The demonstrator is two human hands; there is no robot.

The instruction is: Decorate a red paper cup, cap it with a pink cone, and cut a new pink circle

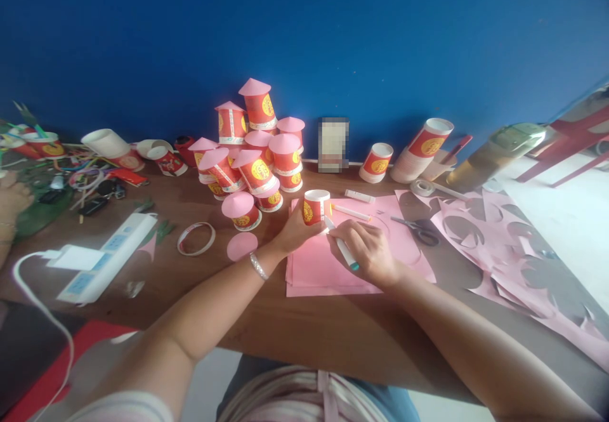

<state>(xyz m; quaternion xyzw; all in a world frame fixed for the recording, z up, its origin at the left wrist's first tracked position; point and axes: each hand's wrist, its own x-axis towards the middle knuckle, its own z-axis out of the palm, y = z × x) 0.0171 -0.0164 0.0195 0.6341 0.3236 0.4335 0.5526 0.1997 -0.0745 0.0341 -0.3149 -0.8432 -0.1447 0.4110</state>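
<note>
My left hand [297, 231] is closed around the side of a red paper cup [316, 210] with a white rim and yellow round prints. In my right hand [368, 249] is a white marker [346, 254] with a green end, its tip at the lower part of the cup. Under both hands lie pink paper sheets [304, 279]. An orange-and-white pen [352, 212] and a white capped tube [360, 196] rest beyond the cup. Scissors [419, 230] lie at the right edge of the sheets. A pink paper disc [242, 246] is near my left wrist.
Several red cups with pink cone tops [257, 171] are stacked left of centre. A power strip [109, 257], a cup ring [196, 238] and wires [90, 174] lie left. Pink paper scraps [495, 244], tape [422, 187], stacked cups [423, 149] and a bottle [495, 152] stand or lie right.
</note>
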